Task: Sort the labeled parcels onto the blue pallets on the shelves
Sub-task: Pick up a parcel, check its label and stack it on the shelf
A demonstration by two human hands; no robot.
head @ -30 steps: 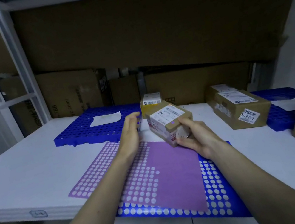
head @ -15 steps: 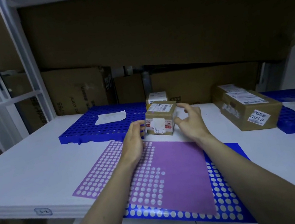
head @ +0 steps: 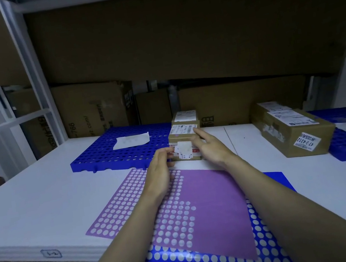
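Small parcel (head: pixel 184 143): a brown carton with a white shipping label on top and a white sticker on its near face; it sits on the white shelf (head: pixel 41 204), just off the right front corner of the left blue pallet (head: pixel 111 155), with both hands against it.
Left hand (head: pixel 161 171): rests at the carton's left near corner, fingers loosely curled, fingertips touching the near face beside the sticker; no firm grasp shows.
Right hand (head: pixel 211 149): lies along the carton's right side, fingers stretched almost straight, tips reaching its top right edge by the label.
Second small parcel (head: pixel 184 117): directly behind the first, touching or nearly so, toward the shelf's back edge.
Left blue pallet: toward the back left of the shelf, carrying a white paper slip (head: pixel 131 141).
Large parcel (head: pixel 294 130): labeled carton on the right half of the shelf, its far side against the right blue pallet (head: pixel 343 144).
Purple dotted sheet (head: pixel 181 210): flat at the shelf's front edge, under both forearms, overlapping a blue dotted sheet (head: pixel 268 245) that overhangs the edge.
Cardboard boxes (head: pixel 94 107): lined along the back of the shelf.
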